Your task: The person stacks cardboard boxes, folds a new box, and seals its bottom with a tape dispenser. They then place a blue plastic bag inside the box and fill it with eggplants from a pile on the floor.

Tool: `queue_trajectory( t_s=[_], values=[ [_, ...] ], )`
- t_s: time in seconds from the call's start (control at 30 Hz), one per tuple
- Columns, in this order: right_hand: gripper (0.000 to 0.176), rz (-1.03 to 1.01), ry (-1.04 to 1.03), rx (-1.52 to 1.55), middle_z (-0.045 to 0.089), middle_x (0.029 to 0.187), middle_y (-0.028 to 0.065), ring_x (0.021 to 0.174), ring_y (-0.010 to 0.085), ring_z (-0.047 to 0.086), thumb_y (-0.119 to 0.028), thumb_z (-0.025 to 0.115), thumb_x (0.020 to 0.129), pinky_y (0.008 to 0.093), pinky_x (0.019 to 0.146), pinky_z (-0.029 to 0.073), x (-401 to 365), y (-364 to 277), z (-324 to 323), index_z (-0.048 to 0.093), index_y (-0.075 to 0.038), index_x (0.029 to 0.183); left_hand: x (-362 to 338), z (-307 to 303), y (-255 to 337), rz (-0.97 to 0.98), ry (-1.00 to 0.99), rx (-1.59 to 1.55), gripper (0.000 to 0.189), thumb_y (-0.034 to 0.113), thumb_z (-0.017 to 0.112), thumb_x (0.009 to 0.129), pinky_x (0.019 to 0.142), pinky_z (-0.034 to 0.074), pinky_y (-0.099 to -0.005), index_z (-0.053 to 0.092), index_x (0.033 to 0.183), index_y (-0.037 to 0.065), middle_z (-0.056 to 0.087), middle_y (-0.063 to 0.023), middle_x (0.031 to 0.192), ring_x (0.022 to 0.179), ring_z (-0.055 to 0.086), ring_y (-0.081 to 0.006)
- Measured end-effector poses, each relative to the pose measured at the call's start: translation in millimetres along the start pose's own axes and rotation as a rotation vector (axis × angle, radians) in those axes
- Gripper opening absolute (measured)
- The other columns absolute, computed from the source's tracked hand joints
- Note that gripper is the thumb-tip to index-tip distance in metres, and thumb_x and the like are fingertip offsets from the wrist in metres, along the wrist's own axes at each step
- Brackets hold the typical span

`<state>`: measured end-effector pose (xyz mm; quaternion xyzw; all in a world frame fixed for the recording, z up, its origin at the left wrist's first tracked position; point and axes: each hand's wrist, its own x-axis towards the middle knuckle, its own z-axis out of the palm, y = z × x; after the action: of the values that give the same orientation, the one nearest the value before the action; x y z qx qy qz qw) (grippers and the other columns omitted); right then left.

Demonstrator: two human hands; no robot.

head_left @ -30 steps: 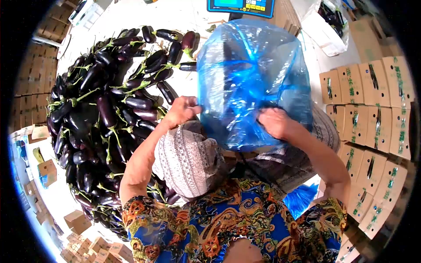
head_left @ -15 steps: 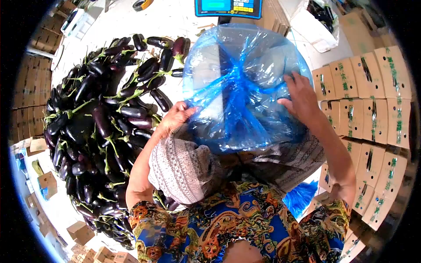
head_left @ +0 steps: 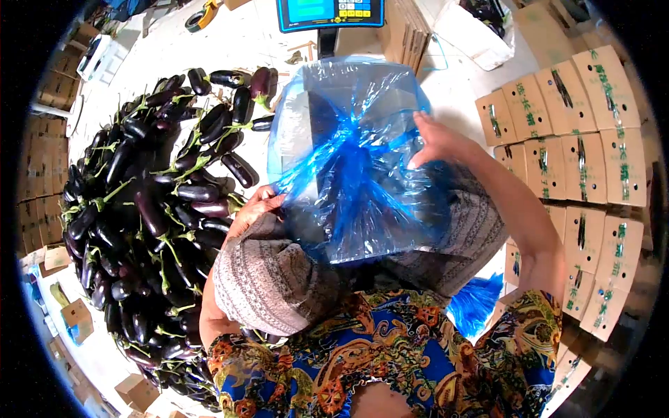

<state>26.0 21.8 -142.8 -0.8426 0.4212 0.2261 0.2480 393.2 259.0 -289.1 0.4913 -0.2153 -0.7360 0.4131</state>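
A thin blue plastic bag is spread in front of me, its film gathered into a bunch near the middle. Grey flat surfaces show through it; what they belong to is partly hidden. At the bag's left edge, my left hand is closed on the film. My right hand touches the bag's right side, thumb and fingers apart. Its other fingers are partly hidden. To the left lies a large heap of dark purple eggplants with green stems.
A blue-framed scale display stands beyond the bag. Printed cartons are stacked on the right. Flattened cardboard and a white foam box stand at the back. More blue plastic lies by my right side.
The bag's right side has drawn inward, and my right hand has moved left with it. My left hand still grips the left edge. The whole view has shifted slightly.
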Motion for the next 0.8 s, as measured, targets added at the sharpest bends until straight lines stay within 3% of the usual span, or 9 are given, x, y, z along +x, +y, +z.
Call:
queue_trajectory(
  t_s=[0.07,0.23,0.37,0.47,0.63,0.7,0.73,0.77,0.8],
  values=[
    [0.134,-0.009,-0.069,-0.002,0.017,0.145,0.038,0.138,0.0425,0.022,-0.063,0.077,0.052,0.039,0.113,0.023,11.5,-6.5,-3.1,0.016,0.02,0.137,-10.8,15.4,12.8,0.029,0.011,-0.106,0.015,0.015,0.062,0.09,0.075,0.04,-0.0253,0.058,0.101,0.006,0.06,-0.0005,0.093,0.083,0.053,-0.012],
    [0.081,0.013,0.145,-0.155,0.052,0.118,0.0267,0.11,0.04,0.052,-0.049,0.075,0.065,0.0436,0.096,0.041,-9.6,-27.5,-19.8,0.049,0.006,0.118,-0.5,-0.6,20.9,0.039,-0.036,0.208,0.016,0.015,0.065,0.087,0.068,0.041,-0.0228,0.058,0.099,0.007,0.059,0.0026,0.088,0.079,0.054,-0.0119],
    [0.045,-0.245,0.414,-0.318,0.06,0.094,0.0151,0.083,0.0338,0.061,-0.037,0.071,0.072,0.0438,0.073,0.05,-39.4,-72.1,-17.1,0.056,-0.003,0.099,0.3,15.8,62.7,0.457,0.397,0.198,0.028,0.015,0.065,0.087,0.064,0.041,-0.0211,0.057,0.112,0.006,0.057,0.0016,0.083,0.071,0.051,-0.0078],
    [0.04,-0.399,0.242,-0.257,0.059,0.095,0.0139,0.085,0.0301,0.062,-0.027,0.068,0.075,0.0418,0.072,0.05,-26.9,-93.4,3.1,0.057,-0.004,0.105,-8.8,52.2,103.6,0.569,0.519,0.163,0.026,0.013,0.065,0.087,0.053,0.035,-0.0167,0.056,0.111,0.005,0.055,0.0016,0.081,0.068,0.049,-0.0045],
    [0.022,-0.441,-0.042,-0.431,0.059,0.097,0.016,0.09,0.0313,0.061,-0.008,0.054,0.079,0.043,0.075,0.048,28.4,-116.1,46.3,0.06,-0.002,0.1,18.5,109.3,142.3,1.065,0.294,0.967,0.058,0.01,0.07,0.077,0.058,0.048,-0.0363,0.051,0.131,0.016,0.058,-0.0069,0.088,0.067,0.055,-0.0206],
    [0.009,-0.587,0.166,-0.302,0.057,0.086,0.0131,0.08,0.0295,0.058,-0.01,0.051,0.077,0.0418,0.071,0.046,28.2,-123.2,69.9,0.058,-0.005,0.08,26.8,123.0,161.0,0.927,0.138,1.51,0.067,0.008,0.068,0.075,0.06,0.049,-0.0387,0.046,0.136,0.025,0.054,-0.0084,0.084,0.069,0.057,-0.0266],
    [0.011,-0.605,0.128,-0.329,0.055,0.082,0.0129,0.08,0.0283,0.056,-0.011,0.049,0.078,0.04,0.072,0.046,25.6,-130.3,70.6,0.058,-0.005,0.08,48.2,122.5,157.1,1.067,0.158,1.698,0.067,0.008,0.063,0.075,0.062,0.05,-0.04,0.045,0.136,0.03,0.05,-0.0079,0.079,0.071,0.058,-0.0283],
    [0.016,-0.53,0.062,-0.256,0.057,0.091,0.0142,0.092,0.0286,0.056,-0.008,0.049,0.077,0.0379,0.079,0.045,13.2,-141.1,62.8,0.058,0.0,0.087,66.0,121.5,154.7,1.149,0.211,1.917,0.053,0.01,0.059,0.076,0.064,0.052,-0.0389,0.054,0.127,0.024,0.055,-0.0081,0.08,0.075,0.06,-0.0277],
    [0.015,-0.597,-0.131,-0.633,0.056,0.091,0.0128,0.092,0.0272,0.054,-0.009,0.048,0.078,0.0369,0.08,0.043,15.1,-142.3,65.7,0.057,-0.001,0.086,83.5,120.1,154.4,1.017,0.113,2.093,0.045,0.01,0.059,0.075,0.064,0.052,-0.0389,0.057,0.119,0.019,0.057,-0.0085,0.08,0.077,0.061,-0.0279]
  ],
)
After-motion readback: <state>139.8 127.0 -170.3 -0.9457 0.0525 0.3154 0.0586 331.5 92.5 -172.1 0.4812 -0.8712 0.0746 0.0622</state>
